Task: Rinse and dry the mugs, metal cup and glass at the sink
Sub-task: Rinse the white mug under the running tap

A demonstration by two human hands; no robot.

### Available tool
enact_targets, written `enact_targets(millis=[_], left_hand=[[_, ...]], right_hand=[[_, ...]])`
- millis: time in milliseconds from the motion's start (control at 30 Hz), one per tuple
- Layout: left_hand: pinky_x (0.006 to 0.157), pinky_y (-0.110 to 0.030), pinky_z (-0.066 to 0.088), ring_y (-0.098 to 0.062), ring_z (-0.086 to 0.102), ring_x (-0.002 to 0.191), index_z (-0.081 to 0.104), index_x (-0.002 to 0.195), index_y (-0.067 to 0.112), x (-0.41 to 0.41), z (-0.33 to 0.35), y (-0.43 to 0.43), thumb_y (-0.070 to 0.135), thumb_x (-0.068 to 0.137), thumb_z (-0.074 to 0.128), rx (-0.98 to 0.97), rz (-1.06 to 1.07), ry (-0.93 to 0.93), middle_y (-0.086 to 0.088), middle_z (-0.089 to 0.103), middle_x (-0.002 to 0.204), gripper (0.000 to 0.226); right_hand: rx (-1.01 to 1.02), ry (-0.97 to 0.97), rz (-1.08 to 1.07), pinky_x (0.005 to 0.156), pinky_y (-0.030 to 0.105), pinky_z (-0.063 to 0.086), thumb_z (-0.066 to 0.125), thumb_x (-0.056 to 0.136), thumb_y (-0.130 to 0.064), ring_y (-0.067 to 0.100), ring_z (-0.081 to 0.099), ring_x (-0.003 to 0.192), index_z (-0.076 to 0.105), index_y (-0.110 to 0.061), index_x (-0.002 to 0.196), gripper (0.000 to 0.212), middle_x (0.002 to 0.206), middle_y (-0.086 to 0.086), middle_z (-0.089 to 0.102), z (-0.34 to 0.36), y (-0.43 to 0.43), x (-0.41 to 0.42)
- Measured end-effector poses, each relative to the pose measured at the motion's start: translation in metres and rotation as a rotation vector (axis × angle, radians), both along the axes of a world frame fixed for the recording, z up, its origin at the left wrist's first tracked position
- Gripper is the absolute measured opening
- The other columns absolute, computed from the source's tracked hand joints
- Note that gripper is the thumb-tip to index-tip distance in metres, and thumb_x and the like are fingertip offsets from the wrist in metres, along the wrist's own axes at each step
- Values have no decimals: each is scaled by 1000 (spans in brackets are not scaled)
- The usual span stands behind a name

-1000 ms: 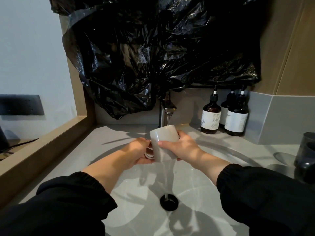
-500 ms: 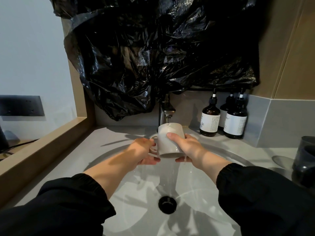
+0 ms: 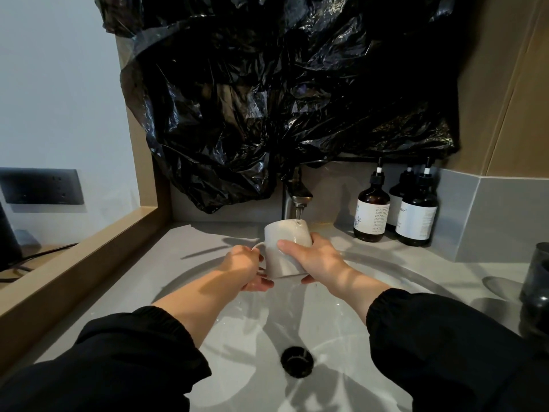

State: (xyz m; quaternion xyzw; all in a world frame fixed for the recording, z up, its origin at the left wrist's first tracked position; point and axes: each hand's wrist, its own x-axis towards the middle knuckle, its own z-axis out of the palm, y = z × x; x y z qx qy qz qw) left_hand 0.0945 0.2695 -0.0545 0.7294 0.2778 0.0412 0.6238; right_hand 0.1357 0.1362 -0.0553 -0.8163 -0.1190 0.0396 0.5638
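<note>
Head view: a white ceramic mug [image 3: 282, 254] is held over the pale round sink basin [image 3: 386, 278], its top under the metal faucet's [image 3: 297, 194] running stream; its inside is hidden. The left hand [image 3: 242, 269] grips the handle and the right hand [image 3: 319, 260] wraps the body. Brown labelled pump bottles [image 3: 371, 215] stand behind.

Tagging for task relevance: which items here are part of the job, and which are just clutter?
In the job:
white mug, gripped by left hand and right hand; running faucet; sink; dark glass at right edge.

Lying about:
pump bottles; black plastic bag; wall panel.
</note>
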Motion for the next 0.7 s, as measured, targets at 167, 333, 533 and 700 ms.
enact_targets(millis=[167, 333, 533, 700], left_hand=[[35, -24, 48, -31, 62, 56, 51, 104, -6, 0, -4, 7, 17, 104, 33, 39, -20, -34, -25, 62, 87, 30], [36, -26, 50, -29, 61, 62, 49, 114, -6, -7, -2, 8, 16, 105, 32, 30, -57, -121, -26, 60, 99, 30], [49, -27, 56, -22, 61, 63, 54, 111, 3, -8, -1, 9, 21, 103, 42, 16, -146, -224, -14, 60, 92, 22], [56, -28, 59, -30, 70, 69, 57, 90, 5, -7, -4, 2, 27, 100, 49, 57, -236, -210, -15, 62, 86, 25]], right_hand=[[49, -46, 40, 56, 26, 47, 77, 70, -46, 13, 65, 84, 54, -21, 114, 56, 95, -3, 67, -4, 7, -2], [64, -60, 63, 63, 31, 54, 81, 68, -42, 16, 67, 88, 57, -21, 115, 56, 98, -1, 69, -3, 7, 2], [109, 62, 139, 77, 38, 59, 82, 71, -31, 15, 68, 90, 56, -27, 115, 52, 102, -3, 69, -1, -17, 7], [198, 208, 228, 83, 40, 55, 84, 64, -25, 22, 63, 107, 52, -25, 126, 70, 118, 1, 66, -5, -46, 16]])
